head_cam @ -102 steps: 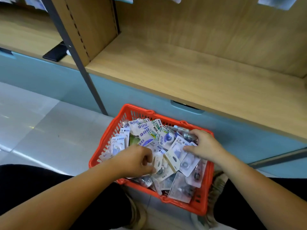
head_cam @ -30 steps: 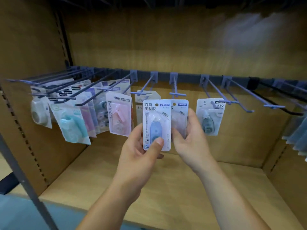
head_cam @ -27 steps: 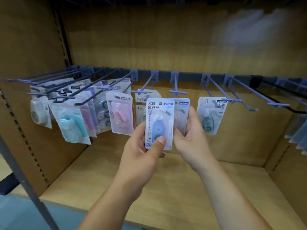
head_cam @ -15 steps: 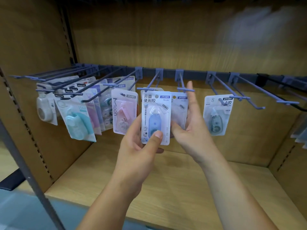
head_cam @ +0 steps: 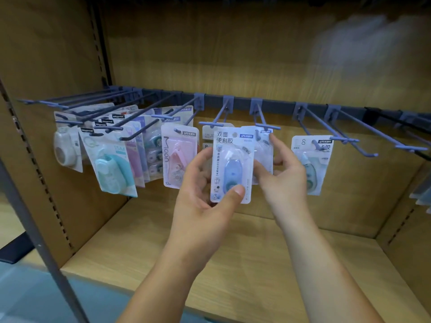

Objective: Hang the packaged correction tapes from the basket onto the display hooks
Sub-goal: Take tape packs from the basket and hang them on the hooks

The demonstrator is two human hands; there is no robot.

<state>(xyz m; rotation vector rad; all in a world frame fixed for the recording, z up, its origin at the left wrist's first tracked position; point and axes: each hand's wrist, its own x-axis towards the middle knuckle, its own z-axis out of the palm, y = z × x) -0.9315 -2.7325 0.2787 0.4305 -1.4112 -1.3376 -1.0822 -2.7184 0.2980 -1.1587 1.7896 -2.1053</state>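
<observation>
Left hand (head_cam: 203, 194) is grasping the blue correction tape pack (head_cam: 233, 164), thumb on the lower front, fingers (head_cam: 198, 159) curled behind it. The pack is upright, print facing me, held in the air in front of the middle of the hook rail (head_cam: 279, 105) and above the wooden shelf (head_cam: 233, 252).

Right hand (head_cam: 284, 178) is pinching a second pack (head_cam: 264, 155), just behind and to the right of the first one. Thumb is on its face, index finger up at its top right corner. Its top edge is at the middle hook (head_cam: 260, 115). I can't tell whether the hole is over the prong.

Already hanging:
- Towards the rail's left end: a white roll pack (head_cam: 66, 152), a teal pack (head_cam: 114, 169) and a pink pack (head_cam: 179, 157).
- Right of my hands: one pale green pack (head_cam: 311, 164).
</observation>
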